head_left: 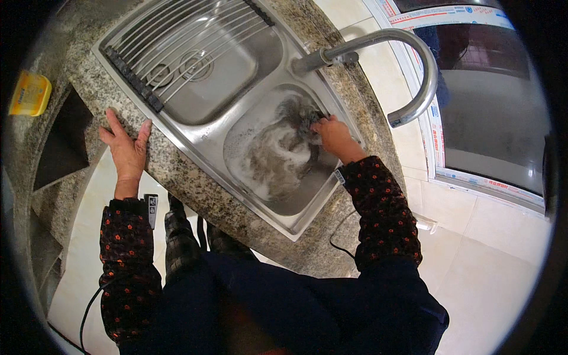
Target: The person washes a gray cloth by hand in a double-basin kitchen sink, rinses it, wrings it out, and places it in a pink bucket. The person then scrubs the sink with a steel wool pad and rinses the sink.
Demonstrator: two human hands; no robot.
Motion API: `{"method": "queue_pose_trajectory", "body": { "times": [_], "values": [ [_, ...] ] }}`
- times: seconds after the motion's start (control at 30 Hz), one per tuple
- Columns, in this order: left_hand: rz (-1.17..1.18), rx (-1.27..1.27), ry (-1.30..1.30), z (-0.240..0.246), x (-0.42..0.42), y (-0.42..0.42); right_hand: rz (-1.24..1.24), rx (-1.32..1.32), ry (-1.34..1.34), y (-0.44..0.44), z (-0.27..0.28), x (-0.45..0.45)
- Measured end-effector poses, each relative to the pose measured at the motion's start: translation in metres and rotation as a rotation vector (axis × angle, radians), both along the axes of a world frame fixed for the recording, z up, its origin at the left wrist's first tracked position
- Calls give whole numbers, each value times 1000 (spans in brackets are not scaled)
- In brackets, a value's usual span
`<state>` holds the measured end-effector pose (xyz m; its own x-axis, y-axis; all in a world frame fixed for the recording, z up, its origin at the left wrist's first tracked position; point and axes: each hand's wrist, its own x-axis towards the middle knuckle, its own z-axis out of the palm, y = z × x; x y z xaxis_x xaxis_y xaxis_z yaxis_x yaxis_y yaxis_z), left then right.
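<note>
In the right basin of a stainless steel double sink point(208, 137) lies murky water with white foam point(275, 155). My right hand point(336, 135) is at that basin's right side, its fingers closed around a dark object point(314, 119) partly in the water; foam and blur hide what it is. On the speckled granite counter point(186, 175), left of the sink's rim, my left hand point(128, 144) rests with fingers spread, holding nothing.
A metal faucet point(421, 49) arches from the sink's back edge, its spout beyond the basin. A roll-up drying rack point(195, 40) spans the left basin. A yellow plastic container point(31, 94) stands far left. A window point(483, 111) is at right. A black cable point(337, 244) crosses the counter.
</note>
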<state>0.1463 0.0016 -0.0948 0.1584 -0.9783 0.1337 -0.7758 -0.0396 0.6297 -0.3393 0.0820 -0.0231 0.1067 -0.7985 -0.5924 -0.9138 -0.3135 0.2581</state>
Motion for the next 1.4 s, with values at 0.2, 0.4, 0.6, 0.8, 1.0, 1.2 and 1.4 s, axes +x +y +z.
{"method": "queue_pose_trajectory", "body": {
  "times": [0.2,0.4,0.6,0.8,1.0,1.2,1.4],
  "values": [
    [-7,-21,-38,1,0,1,-160,318,189,85,-19,16],
    [-1,-13,-17,4,-1,0,-292,438,-347,115,-33,103],
    [-26,-9,-10,-3,3,-1,-320,61,-206,60,12,5],
    [-32,-9,-16,-5,5,-1,-362,-47,-275,110,34,21],
    [-26,23,-8,-5,5,-2,-225,-94,-442,120,19,30],
    [-33,-14,-103,-11,11,-5,-391,-337,-366,88,32,-58],
    [-35,19,-94,-7,9,-6,-325,-169,-257,132,16,6]
  ]
}}
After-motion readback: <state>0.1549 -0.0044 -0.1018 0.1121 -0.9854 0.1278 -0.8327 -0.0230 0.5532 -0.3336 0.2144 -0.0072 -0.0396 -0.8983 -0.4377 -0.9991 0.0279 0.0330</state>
